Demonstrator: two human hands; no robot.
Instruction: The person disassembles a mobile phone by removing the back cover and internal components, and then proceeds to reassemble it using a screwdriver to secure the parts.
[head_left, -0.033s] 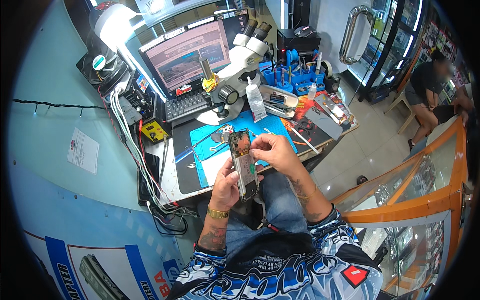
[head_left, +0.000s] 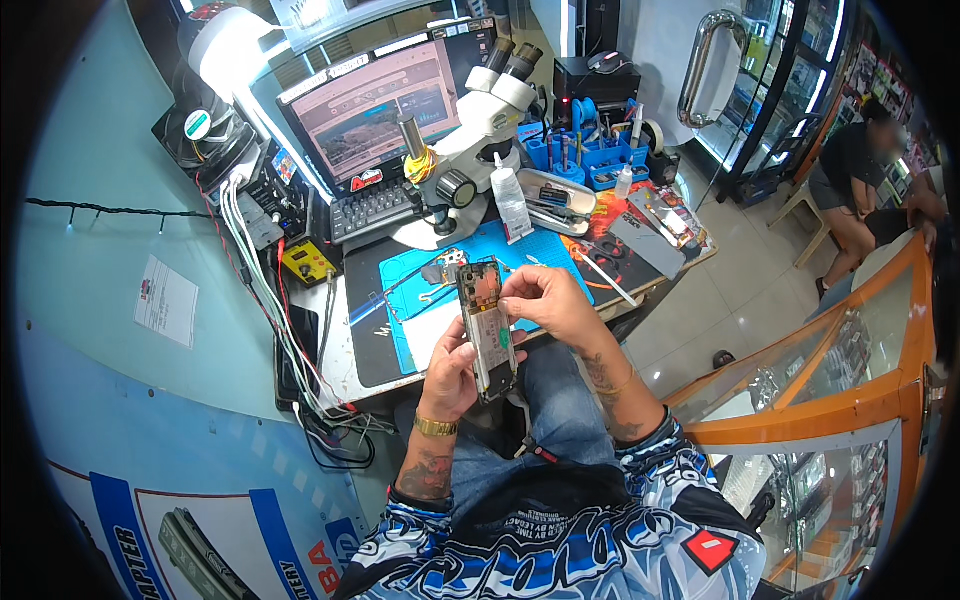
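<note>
I hold an opened phone (head_left: 490, 345) upright at a slant, its inner board and metal plate exposed. My left hand (head_left: 452, 372) is closed around its left side and lower part. My right hand (head_left: 545, 298) is pinched at the upper right of the phone's inside; what sits between those fingertips is hidden. Behind the phone lie a blue work mat (head_left: 405, 280), small electronic parts (head_left: 445, 270) and a white sheet (head_left: 428, 330) on the desk. A white stick-like tool (head_left: 610, 283) lies to the right of the mat.
A microscope (head_left: 455, 190), monitor (head_left: 350, 110), keyboard (head_left: 360, 212), white tube (head_left: 510, 205) and blue organizer (head_left: 600, 165) fill the back. A lamp (head_left: 225, 55), yellow device (head_left: 305, 262) and cables (head_left: 300, 350) are left. At right are a glass counter (head_left: 880, 390) and a seated person (head_left: 850, 170).
</note>
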